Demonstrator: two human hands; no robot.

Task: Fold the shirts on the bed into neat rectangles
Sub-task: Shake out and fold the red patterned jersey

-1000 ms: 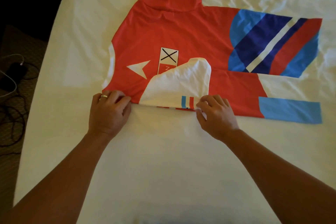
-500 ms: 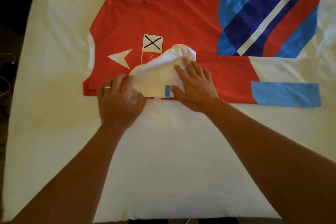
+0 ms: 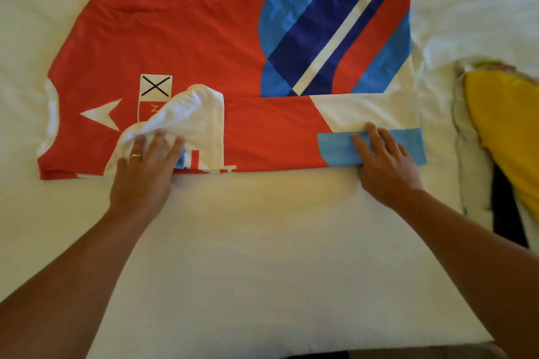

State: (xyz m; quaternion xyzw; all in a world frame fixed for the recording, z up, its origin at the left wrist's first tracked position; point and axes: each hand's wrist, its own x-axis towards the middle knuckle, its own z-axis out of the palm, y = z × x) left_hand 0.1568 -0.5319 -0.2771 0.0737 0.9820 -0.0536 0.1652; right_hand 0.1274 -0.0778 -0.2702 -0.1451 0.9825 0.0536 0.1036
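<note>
Red shirt [image 3: 180, 46] is spread out on the white bed [image 3: 262, 242]. Left hand [image 3: 144, 172] lies flat on the folded-in white sleeve [image 3: 192, 116], right hand [image 3: 385, 163] presses the near-right light blue hem. Yellow clothes pile [image 3: 507, 125] sits far right.

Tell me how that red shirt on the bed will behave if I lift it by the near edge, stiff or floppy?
Probably floppy: the red shirt lies flat against the bed, and its folded-in white sleeve bunches softly under the left hand. The fold would likely fall open when lifted, since only the left hand and the right hand press it down. It looks thin, so likely light.
</note>
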